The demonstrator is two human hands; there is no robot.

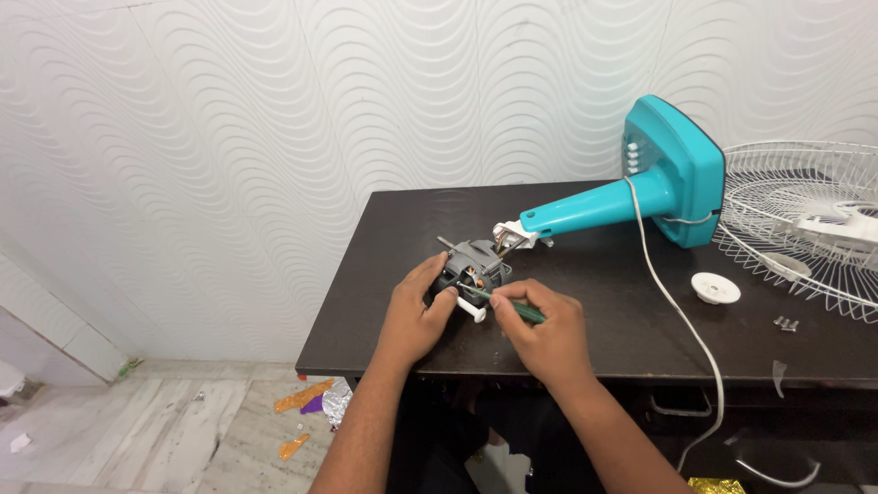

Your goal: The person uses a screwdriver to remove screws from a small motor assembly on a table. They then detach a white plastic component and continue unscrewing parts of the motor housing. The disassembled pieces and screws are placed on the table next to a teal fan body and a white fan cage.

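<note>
Left hand (413, 316): fingers closed round the grey motor (473, 268), steadying it on the desk (594, 311) near the front edge. Right hand (541, 331): pinched shut on a green-handled screwdriver (512, 307), tip angled into the motor's side, so the body needs bracing. Motor: joined by wires to the teal stand (640, 187), which lies on its side behind it, keeping the neck within reach. White cord (672, 306): trails off the desk's front. White cap (715, 288), screws (786, 323), wire grille (805, 220): set aside right, clear of the hands.

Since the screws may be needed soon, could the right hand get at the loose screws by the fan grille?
Probably yes: bare table lies between the right hand and the screws, but it holds a screwdriver.
</note>
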